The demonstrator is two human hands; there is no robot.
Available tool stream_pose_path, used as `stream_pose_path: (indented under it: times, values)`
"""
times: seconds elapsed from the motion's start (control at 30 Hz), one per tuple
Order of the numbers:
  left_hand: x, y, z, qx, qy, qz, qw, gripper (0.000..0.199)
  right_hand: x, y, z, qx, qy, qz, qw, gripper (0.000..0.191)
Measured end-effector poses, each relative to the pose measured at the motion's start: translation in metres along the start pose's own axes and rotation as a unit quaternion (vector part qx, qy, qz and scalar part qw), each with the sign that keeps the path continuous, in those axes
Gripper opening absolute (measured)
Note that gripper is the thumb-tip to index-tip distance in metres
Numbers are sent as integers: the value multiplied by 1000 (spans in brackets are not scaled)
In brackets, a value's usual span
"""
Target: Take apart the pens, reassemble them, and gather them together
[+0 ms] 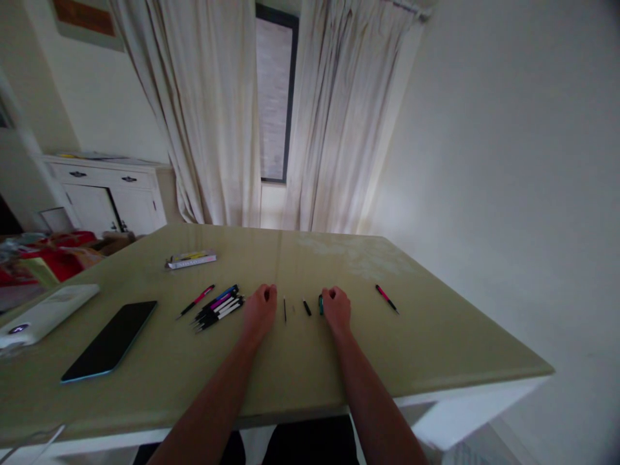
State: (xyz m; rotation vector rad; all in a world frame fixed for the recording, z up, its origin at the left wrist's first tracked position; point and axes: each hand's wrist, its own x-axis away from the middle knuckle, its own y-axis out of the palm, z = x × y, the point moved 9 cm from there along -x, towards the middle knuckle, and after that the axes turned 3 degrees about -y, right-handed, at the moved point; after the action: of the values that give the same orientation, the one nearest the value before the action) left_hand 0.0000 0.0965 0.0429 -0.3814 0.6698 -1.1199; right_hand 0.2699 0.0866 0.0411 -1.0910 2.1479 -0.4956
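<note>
My left hand (260, 309) rests on the table as a loose fist, thumb side up, with nothing visible in it. Several pens (220, 309), in black, white, purple and blue, lie bunched just left of it. My right hand (338, 307) is also curled into a fist on the table. A short teal pen part (320, 305) lies against or right beside its inner side; I cannot tell whether they touch. Between the hands lie a thin dark pen refill (285, 309), a tiny spring-like piece (293, 309) and a short black pen piece (307, 307).
One red-and-black pen (387, 299) lies to the right, another red-and-black pen (196, 301) to the left. A clear pack (191, 259) sits farther back. A dark phone-like slab (110, 341) and a white device (48, 314) occupy the left side of the green-topped table (445, 349).
</note>
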Motion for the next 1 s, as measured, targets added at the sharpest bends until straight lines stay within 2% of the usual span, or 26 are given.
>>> stream_pose_path:
  times: [0.1,0.23,0.37,0.5,0.7,0.83,1.0]
  values:
    - [3,4,3,-17,12,0,1000,45,1,-1,-3,6,-23,21,1000,32]
    - [5,11,3,-30,15,-19,999,41,3,-4,-6,1,-34,36,999,33]
    - [5,7,2,-26,6,-5,1000,39,4,-5,-6,2,-32,36,999,32]
    - [5,3,0,10,-8,4,1000,42,4,-7,-6,-3,-38,47,998,32]
    - [-1,-1,-5,69,-38,21,997,47,3,-3,-5,9,-31,31,999,32]
    - [-5,0,-10,143,-55,30,988,48,3,-4,-5,9,-40,39,998,31]
    - [-7,5,-16,169,-51,26,984,49,3,-5,-5,4,-41,52,998,32]
